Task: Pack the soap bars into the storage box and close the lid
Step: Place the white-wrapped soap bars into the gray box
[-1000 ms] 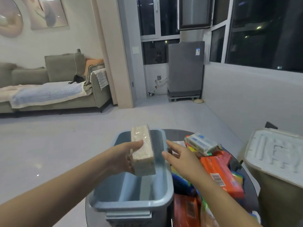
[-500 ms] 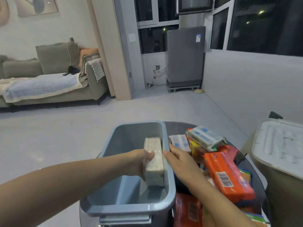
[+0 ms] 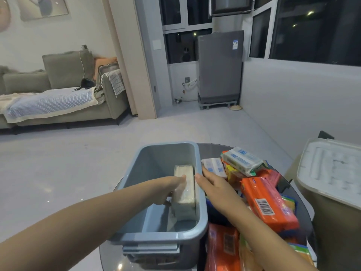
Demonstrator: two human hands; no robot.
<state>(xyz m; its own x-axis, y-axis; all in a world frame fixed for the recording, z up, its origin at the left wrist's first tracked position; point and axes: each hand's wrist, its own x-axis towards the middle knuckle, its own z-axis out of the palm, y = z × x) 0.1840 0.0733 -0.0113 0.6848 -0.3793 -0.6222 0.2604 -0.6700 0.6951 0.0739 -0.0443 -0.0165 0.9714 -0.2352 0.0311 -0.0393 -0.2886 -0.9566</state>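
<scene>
A blue-grey storage box (image 3: 156, 236) stands open on a round dark glass table (image 3: 212, 147). My left hand (image 3: 168, 189) is inside the box and grips a pale wrapped soap bar (image 3: 184, 192), held low against the box's right wall. My right hand (image 3: 212, 184) rests with straight fingers on the outside of the box's right rim. To the right lies a heap of wrapped soap bars: an orange pack (image 3: 268, 202), a white and blue pack (image 3: 242, 160), another orange pack (image 3: 222, 249) near me.
A beige bin with a white embossed lid (image 3: 332, 169) stands right of the table. Beyond are open grey floor, a green sofa (image 3: 64, 94) at the left and a grey appliance (image 3: 219, 67) by the windows.
My left hand has lowered the pale soap bar from above the box down inside it. My right hand has settled against the box's right rim. The camera has tilted down.
</scene>
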